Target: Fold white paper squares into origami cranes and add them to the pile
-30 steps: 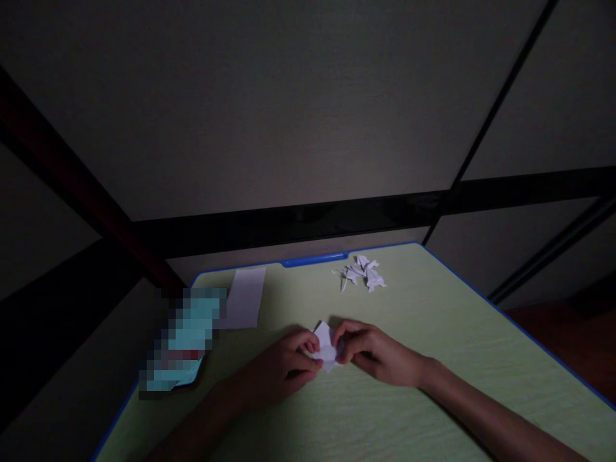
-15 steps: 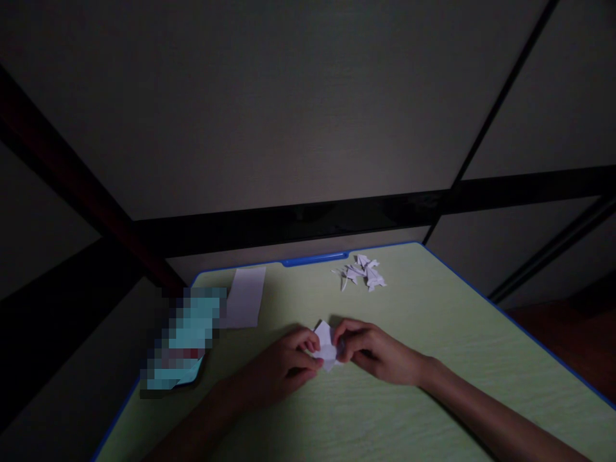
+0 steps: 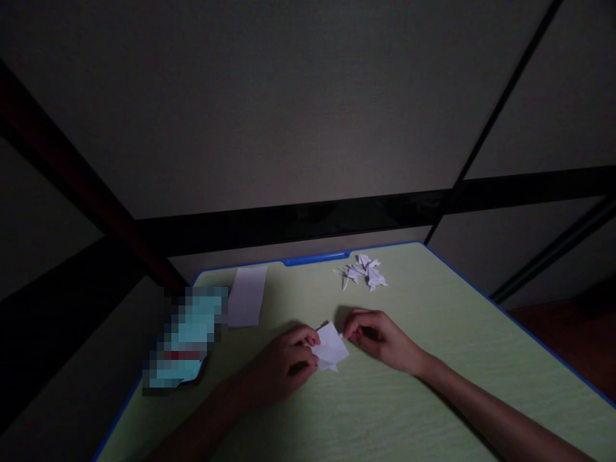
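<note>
Folded paper [image 3: 333,346], one corner aimed away, is pinched by the left hand [image 3: 289,359]; whether the right hand [image 3: 378,337] grips cannot be told; paper pieces [image 3: 372,276] lie beyond.

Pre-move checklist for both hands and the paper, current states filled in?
1. Left hand at the folded paper's left side: ok, fingers and thumb on it.
2. Right hand touching that paper: cannot tell; fingertips are right by its upper right edge.
3. Loose sheet apart from both hands: ok, toward the table's far left.
4. Small folded pieces apart from both hands: ok, near the far edge.
5. Device screen readable: not ok, pixelated.
</note>
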Motion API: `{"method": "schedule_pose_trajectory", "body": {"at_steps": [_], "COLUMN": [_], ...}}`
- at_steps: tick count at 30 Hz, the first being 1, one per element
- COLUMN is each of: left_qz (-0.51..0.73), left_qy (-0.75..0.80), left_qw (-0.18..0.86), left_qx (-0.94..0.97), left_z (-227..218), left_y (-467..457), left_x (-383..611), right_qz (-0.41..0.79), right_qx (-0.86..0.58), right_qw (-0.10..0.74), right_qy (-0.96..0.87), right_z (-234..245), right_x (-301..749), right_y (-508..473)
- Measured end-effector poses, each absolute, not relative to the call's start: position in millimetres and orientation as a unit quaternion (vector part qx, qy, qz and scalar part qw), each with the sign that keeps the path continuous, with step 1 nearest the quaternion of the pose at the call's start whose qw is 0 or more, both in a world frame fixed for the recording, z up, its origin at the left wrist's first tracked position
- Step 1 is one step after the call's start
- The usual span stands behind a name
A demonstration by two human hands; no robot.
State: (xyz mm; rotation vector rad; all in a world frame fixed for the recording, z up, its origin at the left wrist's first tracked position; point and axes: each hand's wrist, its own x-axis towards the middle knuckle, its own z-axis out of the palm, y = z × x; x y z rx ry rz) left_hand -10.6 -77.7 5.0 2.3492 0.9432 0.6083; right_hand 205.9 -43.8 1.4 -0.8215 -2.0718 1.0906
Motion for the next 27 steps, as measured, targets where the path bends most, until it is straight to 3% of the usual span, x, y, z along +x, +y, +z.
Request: {"method": "schedule_pose_trajectory", "body": {"at_steps": [27], "left_qz": [0.230], "left_qy": [0.353], "left_qw": [0.272], "left_qx": [0.865], "left_z": [4.2], "left_y": [-76.1], "left_x": [-12.5], "right_qz": [0.429], "right_qx": [-0.319], "right_qw": [0.296], "right_qy": [-0.792], "right_z": [-1.1], "right_x": [205.2], "right_y": [-44.1]}}
